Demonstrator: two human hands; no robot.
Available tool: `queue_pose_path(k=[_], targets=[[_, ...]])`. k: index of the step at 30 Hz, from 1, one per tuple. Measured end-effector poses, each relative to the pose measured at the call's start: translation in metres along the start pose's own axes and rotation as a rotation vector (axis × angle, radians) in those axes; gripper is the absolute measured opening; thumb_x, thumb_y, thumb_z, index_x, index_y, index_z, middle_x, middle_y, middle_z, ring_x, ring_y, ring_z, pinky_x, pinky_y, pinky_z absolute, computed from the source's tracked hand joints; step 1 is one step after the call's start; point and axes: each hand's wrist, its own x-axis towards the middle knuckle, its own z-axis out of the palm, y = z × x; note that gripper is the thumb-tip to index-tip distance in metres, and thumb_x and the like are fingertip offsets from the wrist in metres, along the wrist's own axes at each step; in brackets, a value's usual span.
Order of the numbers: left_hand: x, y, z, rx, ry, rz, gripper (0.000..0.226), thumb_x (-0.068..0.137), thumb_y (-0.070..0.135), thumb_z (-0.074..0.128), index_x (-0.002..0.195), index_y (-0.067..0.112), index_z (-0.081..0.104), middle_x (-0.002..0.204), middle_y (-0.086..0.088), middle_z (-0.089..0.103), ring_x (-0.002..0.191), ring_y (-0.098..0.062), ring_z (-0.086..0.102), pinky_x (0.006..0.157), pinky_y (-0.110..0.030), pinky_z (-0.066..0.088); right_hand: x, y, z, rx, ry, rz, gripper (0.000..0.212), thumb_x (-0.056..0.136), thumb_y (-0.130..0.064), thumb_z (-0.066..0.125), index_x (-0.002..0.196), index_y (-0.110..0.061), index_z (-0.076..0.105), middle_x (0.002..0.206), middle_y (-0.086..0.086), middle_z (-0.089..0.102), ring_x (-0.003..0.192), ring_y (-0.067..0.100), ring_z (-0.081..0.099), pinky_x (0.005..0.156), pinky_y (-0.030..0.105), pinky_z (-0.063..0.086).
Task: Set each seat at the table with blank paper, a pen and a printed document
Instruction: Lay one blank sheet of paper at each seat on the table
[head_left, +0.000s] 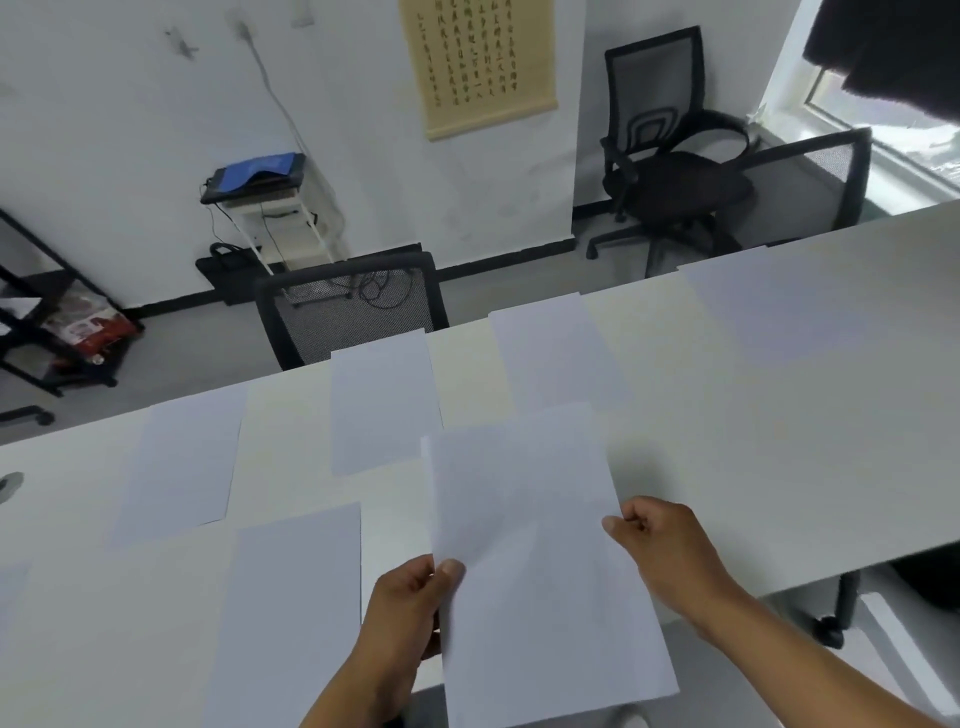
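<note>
Both hands, left (410, 603) and right (660, 540), pinch a thin, smooth white sheet (535, 561) above the matte table (779, 441).

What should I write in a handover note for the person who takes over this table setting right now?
Left hand: fingers pinch the near left edge of the held sheets.
Right hand: fingers pinch their right edge.
Table: blank sheets already lie along the far side and the near side.
Done: paper at several seats.
Left: place the held paper; no pens or printed documents are in view yet.
</note>
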Motion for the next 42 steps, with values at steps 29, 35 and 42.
queue_pose_path(k=[29, 35, 42], targets=[[0.048, -0.047, -0.008, -0.067, 0.079, -0.148, 0.025, 0.106, 0.028, 0.071, 0.1, 0.006, 0.083, 0.103, -0.032, 0.077, 0.084, -0.03, 0.07, 0.082, -0.043, 0.053, 0.083, 0.093, -0.028, -0.31, 0.076, 0.279, 0.029, 0.103, -0.022, 0.068, 0.08, -0.008, 0.057, 0.074, 0.004, 0.064, 0.067, 0.023, 0.057, 0.062, 0.034, 0.044], [0.046, -0.047, -0.025, -0.089, 0.074, -0.148, 0.024, 0.106, 0.023, 0.071, 0.102, 0.002, 0.083, 0.108, -0.031, 0.08, 0.09, -0.037, 0.073, 0.083, -0.044, 0.052, 0.098, 0.089, -0.018, -0.402, 0.112, 0.303, 0.027, 0.103, -0.024, 0.064, 0.08, -0.016, 0.055, 0.084, 0.002, 0.066, 0.084, 0.029, 0.065, 0.072, 0.037, 0.051], [0.044, -0.039, -0.031, -0.144, -0.006, -0.123, 0.023, 0.106, 0.004, 0.063, 0.103, -0.011, 0.081, 0.111, -0.037, 0.077, 0.1, -0.047, 0.078, 0.094, -0.052, 0.06, 0.109, 0.086, 0.001, -0.489, 0.098, 0.295, 0.022, 0.107, -0.029, 0.058, 0.088, -0.019, 0.052, 0.092, -0.001, 0.061, 0.09, 0.029, 0.062, 0.073, 0.035, 0.047]])
